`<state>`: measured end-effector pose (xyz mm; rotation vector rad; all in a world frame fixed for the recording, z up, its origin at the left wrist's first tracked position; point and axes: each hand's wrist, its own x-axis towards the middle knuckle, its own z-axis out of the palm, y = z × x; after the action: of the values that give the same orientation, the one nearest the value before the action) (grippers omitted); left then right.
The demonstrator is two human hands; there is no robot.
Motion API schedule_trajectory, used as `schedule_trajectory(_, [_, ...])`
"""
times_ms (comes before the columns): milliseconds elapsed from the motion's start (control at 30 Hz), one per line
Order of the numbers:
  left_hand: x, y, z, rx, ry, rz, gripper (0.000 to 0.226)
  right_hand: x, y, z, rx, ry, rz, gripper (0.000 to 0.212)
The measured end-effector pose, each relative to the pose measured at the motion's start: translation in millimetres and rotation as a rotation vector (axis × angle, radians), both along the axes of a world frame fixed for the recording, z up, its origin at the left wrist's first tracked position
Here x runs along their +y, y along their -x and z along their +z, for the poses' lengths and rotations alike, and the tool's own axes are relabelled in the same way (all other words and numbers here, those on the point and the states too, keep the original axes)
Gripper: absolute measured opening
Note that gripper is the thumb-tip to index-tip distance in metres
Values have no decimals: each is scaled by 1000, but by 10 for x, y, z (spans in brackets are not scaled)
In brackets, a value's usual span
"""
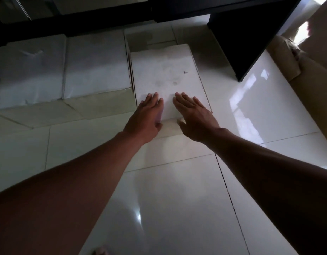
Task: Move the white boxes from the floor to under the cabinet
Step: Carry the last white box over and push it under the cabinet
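A white box (pixel 166 70) lies on the tiled floor, its far end just under the black cabinet (pixel 247 34). My left hand (pixel 146 116) and my right hand (pixel 194 116) both rest flat on its near end, fingers spread, thumbs down over the near edge. Two more white boxes (pixel 96 63) (pixel 28 74) lie side by side to the left, pushed under the cabinet's dark front edge. A further white box (pixel 138 40) sits behind the one under my hands, deep in shadow.
The cabinet's black side panel (pixel 250 57) stands to the right of the box, its foot on the glossy tile floor (pixel 177 199). A beige cushion or sofa (pixel 306 70) fills the far right. A toe (pixel 100 251) shows at the bottom edge.
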<state>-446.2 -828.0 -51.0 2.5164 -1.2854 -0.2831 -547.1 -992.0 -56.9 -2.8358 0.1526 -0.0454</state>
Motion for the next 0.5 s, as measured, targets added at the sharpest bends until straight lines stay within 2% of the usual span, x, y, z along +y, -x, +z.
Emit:
schedule_trajectory(233, [-143, -274, -196, -128, 148, 35, 63, 80, -304, -260, -176, 79, -193, 59])
schedule_trajectory(500, [-311, -567, -382, -252, 256, 76, 59, -25, -723, -322, -185, 121, -204, 61])
